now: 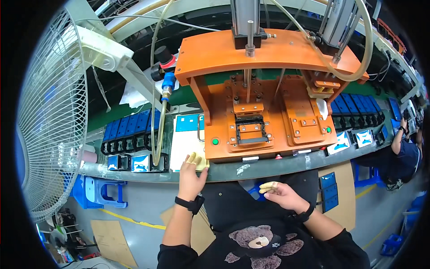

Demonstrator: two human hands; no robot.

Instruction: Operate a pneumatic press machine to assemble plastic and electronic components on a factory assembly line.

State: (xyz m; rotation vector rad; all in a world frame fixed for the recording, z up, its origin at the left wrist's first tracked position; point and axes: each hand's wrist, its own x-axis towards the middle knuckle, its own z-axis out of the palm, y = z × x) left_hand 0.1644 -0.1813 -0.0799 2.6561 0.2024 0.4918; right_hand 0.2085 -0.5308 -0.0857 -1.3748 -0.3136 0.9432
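Note:
My left hand (191, 175), yellow finger cots on some fingertips, lies with fingers stretched out on a cream sheet (182, 144) at the table's front edge. My right hand (283, 196) hangs before my body, off the table, fingers loosely bent and nothing visible in it; it also wears finger cots. Ahead stands an orange press (268, 47) with two fixtures. A black rectangular frame (251, 131) sits in its left fixture; the right fixture (309, 127) holds no frame. A blue flat piece (186, 123) rests on the sheet's far end.
Black-and-blue housings stand in rows at the left (130, 127) and right (356, 107). A caged fan (53, 116) rises at far left. A hose (157, 89) hangs beside the press. Blue panels (329, 192) lie on cardboard at lower right. Another person (405, 150) sits at far right.

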